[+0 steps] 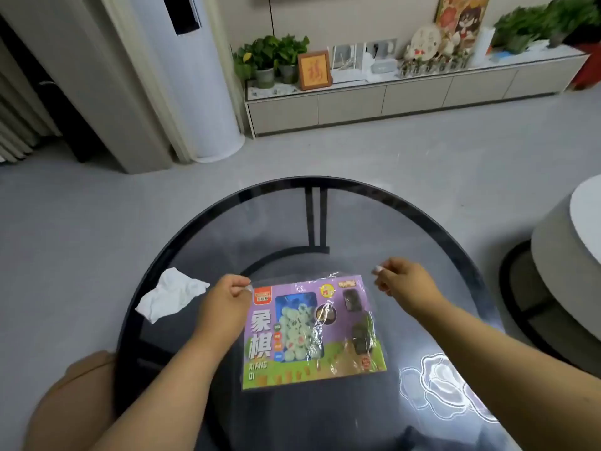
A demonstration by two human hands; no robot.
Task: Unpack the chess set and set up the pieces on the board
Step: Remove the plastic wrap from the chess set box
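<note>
The purple, plastic-wrapped flat xiangqi box (312,330) bears large characters "象棋" and "XIANG QI" just right of the left hand's fingers (239,289); smaller labels are illegible.

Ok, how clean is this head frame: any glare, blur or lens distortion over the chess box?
Head view: glare streaks on the plastic wrap over the chess box; a bright lamp reflection on the glass table; fisheye bends the table rim; the cabinet looks soft.

chess set package (312,330) on table (422,222), crumpled tissue (172,294) to its left.
</note>
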